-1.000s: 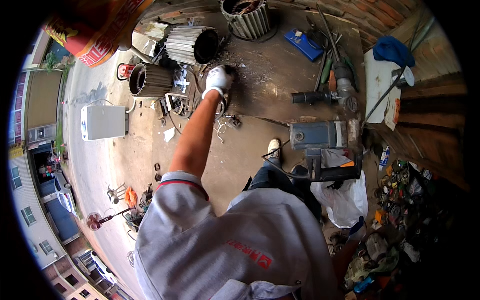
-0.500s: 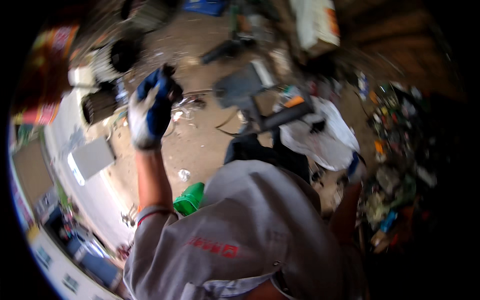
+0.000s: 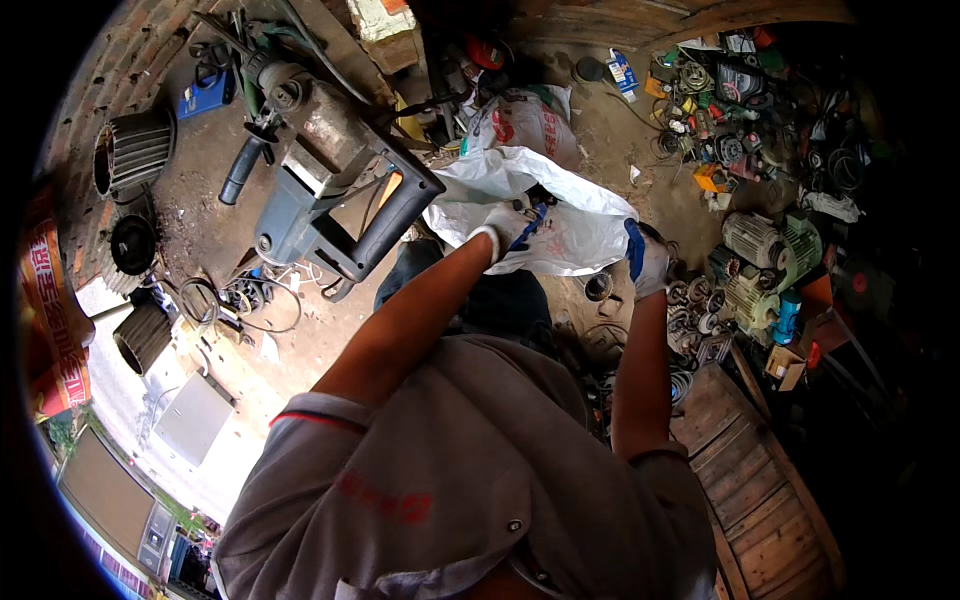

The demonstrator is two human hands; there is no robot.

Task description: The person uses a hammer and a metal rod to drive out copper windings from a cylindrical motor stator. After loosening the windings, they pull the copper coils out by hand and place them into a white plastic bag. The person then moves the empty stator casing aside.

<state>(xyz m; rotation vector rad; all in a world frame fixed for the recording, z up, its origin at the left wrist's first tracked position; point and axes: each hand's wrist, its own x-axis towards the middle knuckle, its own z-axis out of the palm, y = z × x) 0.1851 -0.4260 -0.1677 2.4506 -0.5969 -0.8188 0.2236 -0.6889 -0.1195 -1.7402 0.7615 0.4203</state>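
Observation:
A white woven sack (image 3: 585, 232) stands open in front of me. My right hand (image 3: 650, 266), in a white and blue work glove, is closed on the sack's right rim. At the sack's mouth is my left hand (image 3: 508, 226), gloved the same way. Its fingers point into the sack beside dark pieces (image 3: 543, 194), and I cannot make out whether they grip anything. To the left of the sack stands a large grey power tool (image 3: 312, 170) with a black D-handle and an orange trigger; neither hand touches it.
Motors (image 3: 752, 240), metal parts and tangled wires are heaped on the right. A wooden board (image 3: 750, 480) lies at the lower right. Ribbed motor casings (image 3: 140, 150) and a blue case (image 3: 205, 95) are on the left. Another filled sack (image 3: 525, 125) sits behind the open one.
My left hand, raised at the left with something dark in it, has moved right and down to the sack's mouth. My right hand stays at the sack's rim. The view has turned.

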